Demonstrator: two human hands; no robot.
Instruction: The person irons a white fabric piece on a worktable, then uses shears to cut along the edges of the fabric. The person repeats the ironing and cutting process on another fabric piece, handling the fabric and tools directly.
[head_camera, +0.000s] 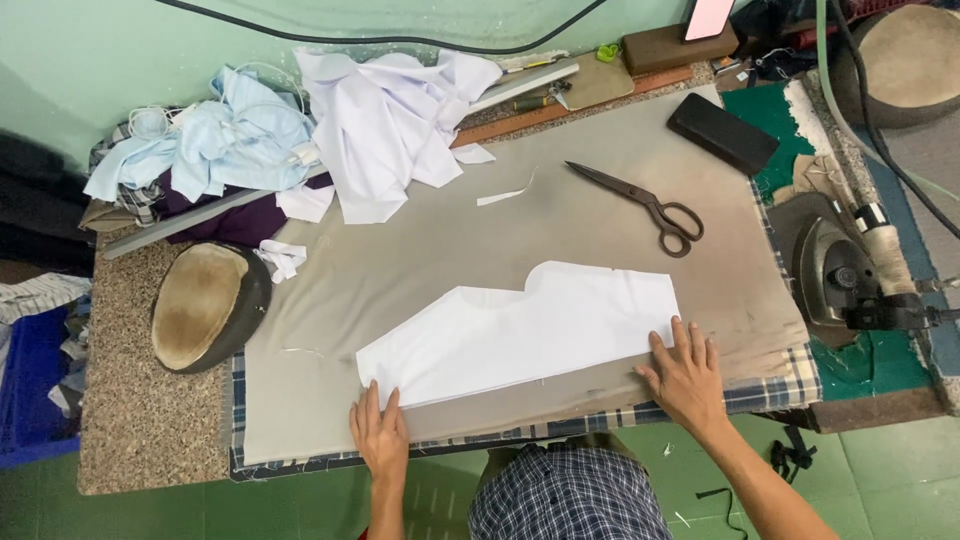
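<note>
A cut piece of white fabric lies flat on the beige padded table cover. My left hand presses palm-down on its lower left corner, fingers together. On the lower right corner rests my right hand, flat with fingers spread. Neither hand holds anything. Dark metal scissors lie shut on the cover beyond the fabric, to the right of centre.
A heap of white and light blue cloth sits at the back left. A rounded pressing pad is at the left, an iron at the right edge. A black rectangular block and a long ruler lie at the back.
</note>
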